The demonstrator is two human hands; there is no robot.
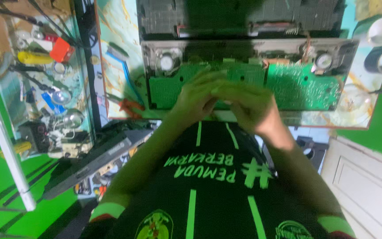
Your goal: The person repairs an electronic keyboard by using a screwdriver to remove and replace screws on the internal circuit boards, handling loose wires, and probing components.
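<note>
Over green board (297, 86), long axis lying left to right across bench: left hand (195, 98) and right hand (248, 106) touching, blurred, grip unclear.

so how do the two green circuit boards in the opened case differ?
The left green board is partly covered by the left hand and right hand, which meet in front of it; the right green board lies fully exposed. The right board looks brighter and speckled with solder points; the left looks darker and plainer. Both lie flat, side by side, in the opened case.
</note>
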